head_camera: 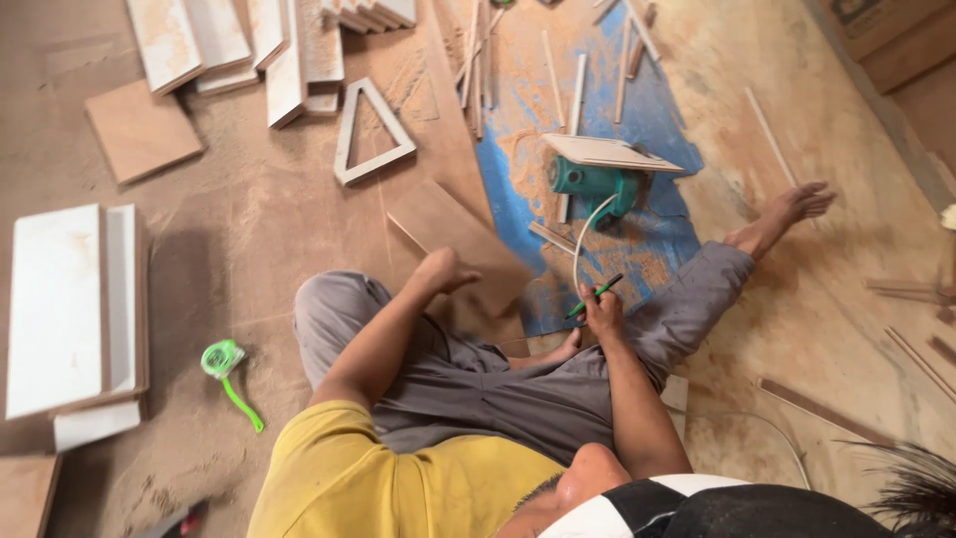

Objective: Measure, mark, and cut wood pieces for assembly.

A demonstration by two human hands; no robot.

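I sit on a sawdust-covered floor with my legs spread. My left hand (444,269) is closed on the near edge of a brown wooden board (460,234) that lies slanted over my left knee. Over my right thigh, my right hand (601,311) holds a green pen (596,295) with its tip pointing up and to the right. A white cable (583,234) runs from near that hand to a green power tool (596,184) with a pale plate on top, which stands on a blue sheet (652,125).
A white triangular frame (373,134) lies ahead, with white panels (239,45) beyond it. A stack of white boards (70,309) sits at the left and a green tape measure (224,361) near my hip. Thin wood strips (553,70) are scattered over the blue sheet.
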